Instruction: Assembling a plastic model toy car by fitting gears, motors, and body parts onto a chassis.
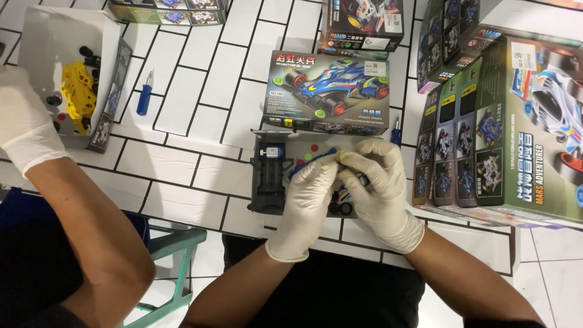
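- Left hand (308, 200), in a white latex glove, sits at lower centre of the frame. Its fingers are closed around the near end of a blue plastic toy-car body shell (311, 161).
- Right hand (378, 182), also in a white glove, sits just right of the left hand. Its fingers curl onto the right end of the same blue shell, so both hands grip the part together.
- Small black rubber wheels (340, 207) lie on the surface beneath the two hands, partly hidden by them.
- A black plastic toy-car chassis (270, 175) with a silver motor lies just left of the left hand, on a grey box tray (290, 141).
- Small red and green round parts (311, 152) lie on the tray just beyond the fingertips.
- The white tiled tabletop with dark grout lines (200, 109) carries all items.
- A dark printed cardboard box showing a blue race car (328, 91) lies beyond the tray, at upper centre.
- Stacked green and black model-car boxes (504, 127) fill the right of the frame.
- A blue-handled screwdriver (144, 96) lies at upper left of the tabletop.
- A co-worker's gloved hand (24, 118) rests at far left beside an open white box holding yellow and black parts (76, 91).
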